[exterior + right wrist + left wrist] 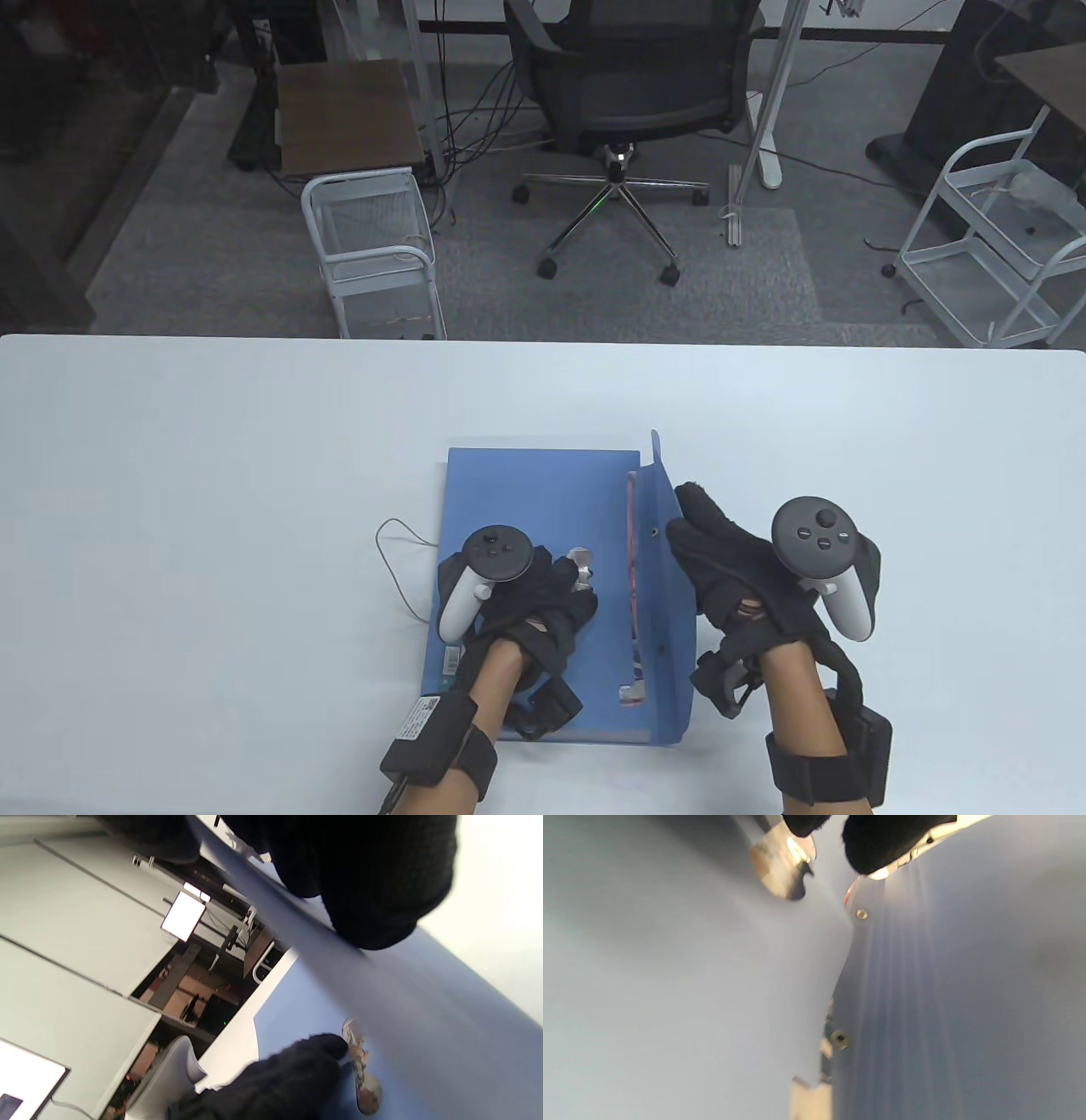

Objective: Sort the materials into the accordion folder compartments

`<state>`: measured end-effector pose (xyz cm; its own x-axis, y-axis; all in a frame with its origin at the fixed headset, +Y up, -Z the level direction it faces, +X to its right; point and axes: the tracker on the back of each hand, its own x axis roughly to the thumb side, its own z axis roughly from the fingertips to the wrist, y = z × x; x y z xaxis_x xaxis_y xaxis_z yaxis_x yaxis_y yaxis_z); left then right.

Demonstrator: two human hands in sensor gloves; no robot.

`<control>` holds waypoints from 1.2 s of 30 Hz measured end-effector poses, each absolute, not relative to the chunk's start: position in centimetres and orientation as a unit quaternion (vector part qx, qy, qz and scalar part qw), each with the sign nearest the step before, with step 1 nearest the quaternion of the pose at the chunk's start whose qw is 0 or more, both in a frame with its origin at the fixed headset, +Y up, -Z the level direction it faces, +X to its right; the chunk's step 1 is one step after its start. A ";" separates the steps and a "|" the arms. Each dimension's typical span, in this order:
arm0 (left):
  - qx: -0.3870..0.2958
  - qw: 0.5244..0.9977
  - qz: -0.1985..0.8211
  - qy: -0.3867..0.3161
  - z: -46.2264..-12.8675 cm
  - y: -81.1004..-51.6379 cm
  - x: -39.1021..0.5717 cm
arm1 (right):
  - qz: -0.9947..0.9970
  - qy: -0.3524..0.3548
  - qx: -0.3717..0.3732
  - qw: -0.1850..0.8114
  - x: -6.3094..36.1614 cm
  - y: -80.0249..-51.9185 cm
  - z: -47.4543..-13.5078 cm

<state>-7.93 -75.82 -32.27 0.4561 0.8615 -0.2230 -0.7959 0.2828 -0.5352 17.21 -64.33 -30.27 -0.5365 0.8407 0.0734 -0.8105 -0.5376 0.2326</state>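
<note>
Both my hands work: right hand (730, 577) pinches the blue plastic accordion folder's flap (666, 543); left hand (543, 594) holds a small shiny metal piece (581, 560), which could slip from a loose grip.

On the white table (212, 475) lies one blue plastic accordion folder (543, 501). One small shiny metal piece (582, 560) sits on it, maybe a bottle opener; the close views are blurry. There are two hands in black gloves: one left hand (517, 594), one right hand (747, 577). Far off stand one black office chair (636, 76) and two white wire carts, one on the left (373, 246), one on the right (993, 246).
</note>
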 end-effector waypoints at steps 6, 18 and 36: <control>-0.245 0.755 0.607 -0.024 -32.5 -75.7 -11.1 | 0.919 0.091 0.129 0.362 12.6 -64.4 -29.9; -0.166 0.669 0.724 0.034 -32.7 -76.0 -16.4 | 0.971 0.170 0.158 0.062 5.9 -70.7 -28.8; 0.060 0.831 0.549 0.062 -30.3 -64.6 -24.6 | 0.950 0.268 0.136 0.086 7.3 -75.0 -29.0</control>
